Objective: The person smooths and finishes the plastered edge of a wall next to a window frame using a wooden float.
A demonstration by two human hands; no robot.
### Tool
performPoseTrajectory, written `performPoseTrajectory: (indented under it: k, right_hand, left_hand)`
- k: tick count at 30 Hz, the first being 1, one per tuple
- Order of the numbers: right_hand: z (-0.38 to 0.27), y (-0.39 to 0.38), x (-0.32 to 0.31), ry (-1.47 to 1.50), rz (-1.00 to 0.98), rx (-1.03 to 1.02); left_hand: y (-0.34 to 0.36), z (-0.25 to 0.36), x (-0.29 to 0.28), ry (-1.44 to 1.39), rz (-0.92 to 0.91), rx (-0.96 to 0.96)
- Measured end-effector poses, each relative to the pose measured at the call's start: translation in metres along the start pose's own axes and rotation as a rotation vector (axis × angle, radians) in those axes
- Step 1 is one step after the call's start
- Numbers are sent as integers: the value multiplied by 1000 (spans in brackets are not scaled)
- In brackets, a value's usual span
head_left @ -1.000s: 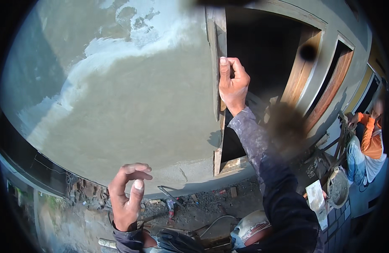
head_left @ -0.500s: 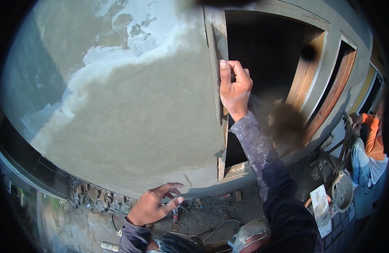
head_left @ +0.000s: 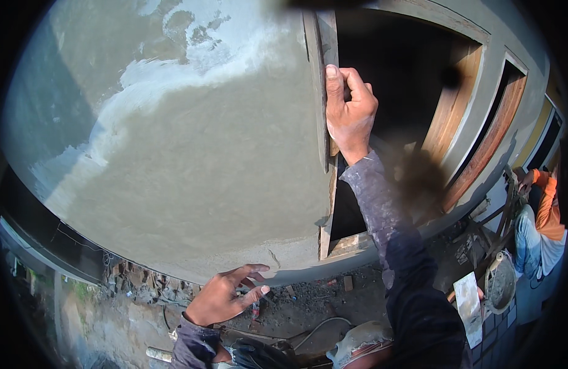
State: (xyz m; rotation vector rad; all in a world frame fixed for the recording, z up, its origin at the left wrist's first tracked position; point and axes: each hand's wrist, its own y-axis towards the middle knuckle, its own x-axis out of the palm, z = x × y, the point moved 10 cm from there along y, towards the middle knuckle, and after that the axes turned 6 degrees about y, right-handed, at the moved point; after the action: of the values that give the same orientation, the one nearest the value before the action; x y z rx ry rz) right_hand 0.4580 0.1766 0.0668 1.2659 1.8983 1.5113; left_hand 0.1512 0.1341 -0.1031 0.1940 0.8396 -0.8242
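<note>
My right hand is closed around a thin, dark-edged wooden strip, thumb up along it. The strip lies lengthwise against the edge of the plastered wall, beside the wooden window frame. Down by the wall's lower edge, my left hand holds nothing, its fingers apart and slightly curled. Grey plaster covers the wall, with a whiter, drier-looking patch toward its upper left. What the right palm touches behind the strip is hidden.
A dark window opening lies behind the right hand. At far right a person in an orange sleeve sits near a bucket of grey mortar and a pale flat board. Rubble lines the wall's foot.
My right hand has slid upward along the window edge, carrying the wooden strip with it. My left hand has stayed almost in place.
</note>
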Motion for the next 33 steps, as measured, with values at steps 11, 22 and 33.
performPoseTrajectory:
  k: [11, 22, 33]
  right_hand:
    - [5, 1, 3, 15, -27, 49]
    - [8, -2, 1, 157, 2, 53]
    - [-2, 1, 7, 208, 0, 48]
  left_hand:
    - [5, -4, 7, -22, -47, 25]
    - [10, 2, 11, 3, -46, 23]
    - [12, -3, 12, -26, -42, 20]
